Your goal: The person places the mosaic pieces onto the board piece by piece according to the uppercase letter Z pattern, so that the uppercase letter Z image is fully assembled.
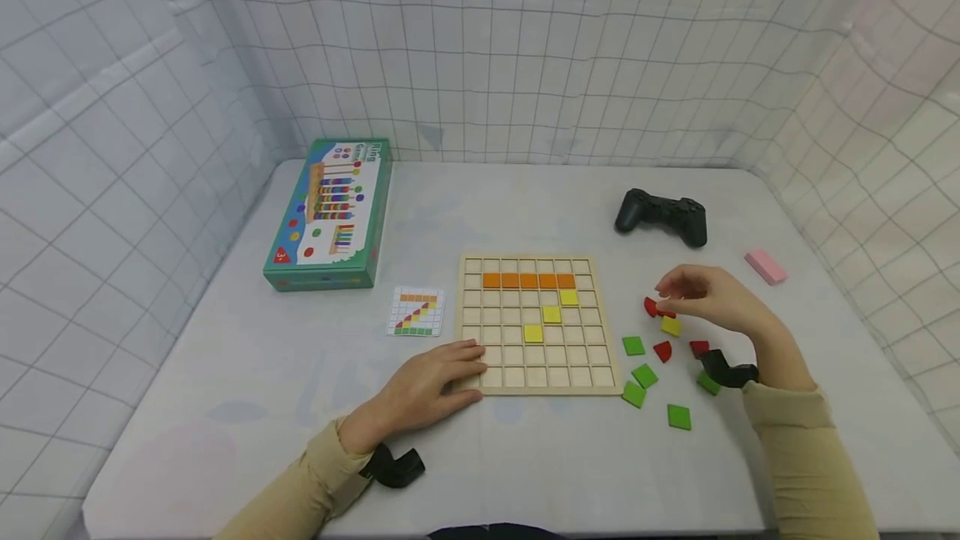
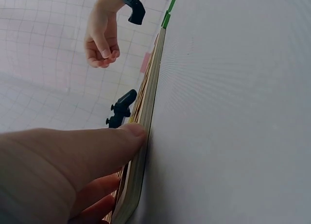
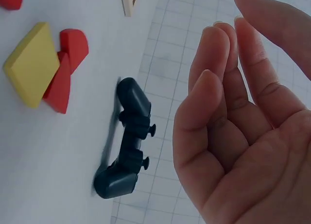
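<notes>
My left hand rests on the near left corner of a wooden grid board; in the left wrist view its thumb lies along the board's edge. On the board are a row of orange square tiles and a diagonal of yellow tiles. Above loose pieces right of the board hovers my right hand, fingers loosely bent and nothing between them. Under it lie a yellow tile and two red quarter-round pieces. Other red pieces and several green tiles lie nearer.
Left of the board lies a small pattern card, with a green ring game box behind it. A black game controller sits at the back right, and a pink block is farther right. Checked cloth surrounds the table.
</notes>
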A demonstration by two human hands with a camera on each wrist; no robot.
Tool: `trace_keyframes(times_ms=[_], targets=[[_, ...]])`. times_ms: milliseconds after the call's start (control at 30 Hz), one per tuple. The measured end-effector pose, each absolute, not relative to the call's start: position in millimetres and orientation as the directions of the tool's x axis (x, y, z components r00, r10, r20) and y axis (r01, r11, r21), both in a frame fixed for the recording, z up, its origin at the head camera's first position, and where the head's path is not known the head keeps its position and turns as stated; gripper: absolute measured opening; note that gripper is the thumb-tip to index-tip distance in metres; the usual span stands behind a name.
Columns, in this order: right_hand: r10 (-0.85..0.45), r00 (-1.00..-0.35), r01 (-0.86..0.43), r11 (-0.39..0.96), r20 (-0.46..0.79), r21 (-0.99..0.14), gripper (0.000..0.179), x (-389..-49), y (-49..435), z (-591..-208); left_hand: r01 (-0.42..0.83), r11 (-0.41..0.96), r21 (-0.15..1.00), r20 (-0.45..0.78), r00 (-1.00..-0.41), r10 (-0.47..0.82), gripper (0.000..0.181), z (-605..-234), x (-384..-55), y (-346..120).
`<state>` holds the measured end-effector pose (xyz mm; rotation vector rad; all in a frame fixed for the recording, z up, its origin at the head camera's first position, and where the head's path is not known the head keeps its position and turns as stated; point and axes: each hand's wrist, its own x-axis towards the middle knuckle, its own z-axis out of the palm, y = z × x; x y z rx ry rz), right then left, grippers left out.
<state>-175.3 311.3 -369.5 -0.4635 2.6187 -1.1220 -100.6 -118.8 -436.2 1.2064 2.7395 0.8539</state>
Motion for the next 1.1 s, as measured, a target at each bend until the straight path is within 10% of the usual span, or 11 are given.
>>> trace_keyframes(times_ms=[1100], targets=[[-0.235, -0.94, -0.029, 0.778, -0.249, -0.628, 0.033, -171, 345, -412, 0.662, 0.634, 0.4, 0.219, -0.741, 0.635, 0.04, -434, -90, -135]])
